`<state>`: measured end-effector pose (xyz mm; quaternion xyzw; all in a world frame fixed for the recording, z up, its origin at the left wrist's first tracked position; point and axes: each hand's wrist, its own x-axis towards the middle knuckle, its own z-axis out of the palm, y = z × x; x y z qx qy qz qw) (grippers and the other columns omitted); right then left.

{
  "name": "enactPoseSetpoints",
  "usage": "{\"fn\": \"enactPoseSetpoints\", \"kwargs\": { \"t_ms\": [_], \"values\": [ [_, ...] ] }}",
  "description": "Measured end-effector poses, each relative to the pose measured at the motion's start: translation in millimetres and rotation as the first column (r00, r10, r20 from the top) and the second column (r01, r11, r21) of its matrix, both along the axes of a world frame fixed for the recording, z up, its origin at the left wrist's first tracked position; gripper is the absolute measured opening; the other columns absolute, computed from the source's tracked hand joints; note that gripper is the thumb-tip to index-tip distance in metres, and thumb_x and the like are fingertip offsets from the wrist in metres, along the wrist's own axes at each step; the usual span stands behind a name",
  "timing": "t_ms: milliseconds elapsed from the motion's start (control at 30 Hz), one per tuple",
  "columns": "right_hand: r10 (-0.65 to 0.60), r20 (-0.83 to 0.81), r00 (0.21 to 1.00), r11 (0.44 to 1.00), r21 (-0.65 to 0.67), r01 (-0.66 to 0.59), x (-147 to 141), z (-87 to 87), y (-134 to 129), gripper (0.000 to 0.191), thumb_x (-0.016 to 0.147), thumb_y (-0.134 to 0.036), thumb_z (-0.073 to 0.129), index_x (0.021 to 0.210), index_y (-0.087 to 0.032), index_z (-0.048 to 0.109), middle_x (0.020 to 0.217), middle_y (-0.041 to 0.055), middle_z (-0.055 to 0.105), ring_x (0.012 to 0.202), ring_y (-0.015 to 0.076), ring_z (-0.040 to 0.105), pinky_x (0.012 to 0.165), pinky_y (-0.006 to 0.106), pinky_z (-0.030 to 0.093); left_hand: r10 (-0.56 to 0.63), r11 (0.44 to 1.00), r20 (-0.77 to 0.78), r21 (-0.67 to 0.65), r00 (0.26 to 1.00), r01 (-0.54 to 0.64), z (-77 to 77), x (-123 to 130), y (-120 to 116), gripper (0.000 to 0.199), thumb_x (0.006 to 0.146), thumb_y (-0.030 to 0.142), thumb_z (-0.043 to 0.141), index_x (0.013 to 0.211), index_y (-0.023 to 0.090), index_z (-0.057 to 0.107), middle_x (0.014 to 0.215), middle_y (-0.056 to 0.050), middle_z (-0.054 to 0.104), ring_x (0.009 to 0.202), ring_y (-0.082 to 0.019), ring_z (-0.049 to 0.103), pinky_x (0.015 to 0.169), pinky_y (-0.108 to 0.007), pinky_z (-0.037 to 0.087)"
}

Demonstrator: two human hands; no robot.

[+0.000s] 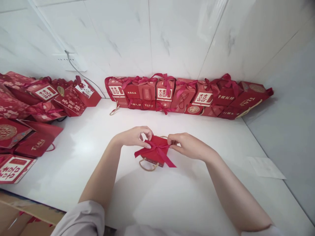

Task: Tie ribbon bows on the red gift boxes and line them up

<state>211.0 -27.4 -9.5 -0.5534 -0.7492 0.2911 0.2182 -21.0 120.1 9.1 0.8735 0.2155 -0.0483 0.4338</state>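
Note:
A small red gift box (pixel 156 154) with a twisted cord handle (pixel 147 166) sits on the white table in front of me. Across its top runs a red ribbon (pixel 161 152), tied in a bow with its tails spread towards me. At the left side, my left hand (pixel 137 137) has its thumb and forefinger closing on the bow, the thumb lying on the ribbon. From the right, my right hand (pixel 188 144) pinches the ribbon's other side by the box's edge. Part of a second cord handle shows at the box's far side.
Two stacked rows of red gift boxes (pixel 164 93) with ribbons stand along the tiled wall. More red boxes and bags (pixel 46 108) crowd the left side. A white paper (pixel 265 167) lies at right. A cable (pixel 78 70) runs down from a wall socket.

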Motion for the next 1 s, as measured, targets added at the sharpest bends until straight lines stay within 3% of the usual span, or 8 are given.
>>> {"fn": "enactPoseSetpoints", "kwargs": {
  "t_ms": [233,400,500,600,700,800,900,1000],
  "values": [
    [-0.144,0.09,0.985,0.984,0.117,0.133,4.5,-1.2,2.7,0.012,0.091,-0.016,0.046,0.09,-0.023,0.055,0.087,0.0003,0.067,0.074,0.0163,0.059,0.066,0.026,0.039,-0.033,0.999,0.058,0.035,0.998,0.031,-1.1,1.0,-8.2,0.033,0.074,0.033,0.074,0.102,0.023,0.059,0.112,-0.003,0.06,0.104,-0.019,0.057,0.095,-0.035,0.045],
    [-0.241,0.101,0.965,0.943,0.259,0.209,-1.4,-4.6,6.9,0.009,0.094,-0.018,0.044,0.094,-0.023,0.052,0.092,0.0013,0.065,0.076,0.016,0.057,0.07,0.027,0.039,-0.054,0.998,0.066,0.035,0.996,0.052,0.7,0.8,-10.1,0.019,0.076,0.035,0.073,0.083,0.02,0.063,0.124,-0.005,0.057,0.117,-0.022,0.054,0.1,-0.035,0.041],
    [-0.311,0.128,0.942,0.94,0.186,0.285,-0.5,0.8,3.9,0.012,0.097,-0.03,0.044,0.088,-0.023,0.051,0.086,0.0011,0.065,0.07,0.0161,0.055,0.064,0.027,0.036,-0.063,0.998,0.044,0.016,0.997,0.062,1.7,0.6,-10.7,0.017,0.079,0.036,0.072,0.08,0.021,0.066,0.128,-0.005,0.056,0.121,-0.023,0.052,0.102,-0.034,0.039],
    [-0.303,0.208,0.93,0.949,-0.026,0.315,5.5,8.4,0.0,0.038,0.098,-0.048,0.038,0.074,-0.022,0.051,0.072,0.0014,0.063,0.063,0.017,0.053,0.058,0.028,0.033,-0.056,0.998,0.028,0.012,0.998,0.056,1.0,0.7,-10.1,0.019,0.08,0.041,0.071,0.08,0.021,0.068,0.135,-0.005,0.054,0.127,-0.025,0.049,0.103,-0.034,0.039],
    [-0.134,0.197,0.971,0.929,-0.316,0.192,14.6,9.4,-0.2,0.055,0.094,-0.063,0.034,0.066,-0.021,0.056,0.068,0.0034,0.064,0.062,0.0181,0.055,0.058,0.03,0.035,-0.056,0.998,0.057,-0.021,0.997,0.057,-2.6,1.9,-7.8,0.02,0.083,0.042,0.067,0.084,0.022,0.07,0.145,-0.004,0.048,0.137,-0.026,0.04,0.108,-0.036,0.036],
    [0.025,-0.029,0.999,0.863,-0.504,-0.036,21.7,3.4,3.0,0.048,0.091,-0.059,0.046,0.071,-0.019,0.062,0.076,0.004,0.068,0.069,0.0187,0.06,0.064,0.029,0.041,-0.058,0.992,0.114,-0.109,0.992,0.071,-7.8,4.7,-5.3,0.021,0.088,0.04,0.062,0.083,0.02,0.067,0.148,-0.006,0.045,0.14,-0.025,0.037,0.112,-0.037,0.032],
    [0.088,-0.258,0.962,0.826,-0.521,-0.215,23.8,-0.8,5.4,0.032,0.091,-0.046,0.052,0.079,-0.019,0.063,0.079,0.002,0.067,0.075,0.0177,0.062,0.069,0.027,0.044,-0.08,0.983,0.104,-0.158,0.991,0.096,-11.8,7.3,-4.5,0.025,0.088,0.041,0.062,0.076,0.018,0.063,0.149,-0.006,0.044,0.142,-0.025,0.035,0.113,-0.037,0.031],
    [0.124,-0.275,0.953,0.855,-0.458,-0.244,23.6,1.3,5.1,0.029,0.093,-0.041,0.048,0.08,-0.02,0.062,0.079,0.0,0.065,0.074,0.0157,0.058,0.068,0.026,0.042,-0.111,0.976,0.124,-0.172,0.986,0.131,-13.7,8.7,-4.8,0.024,0.08,0.039,0.072,0.074,0.018,0.062,0.147,-0.007,0.046,0.143,-0.026,0.033,0.116,-0.039,0.027]
  ]
}}
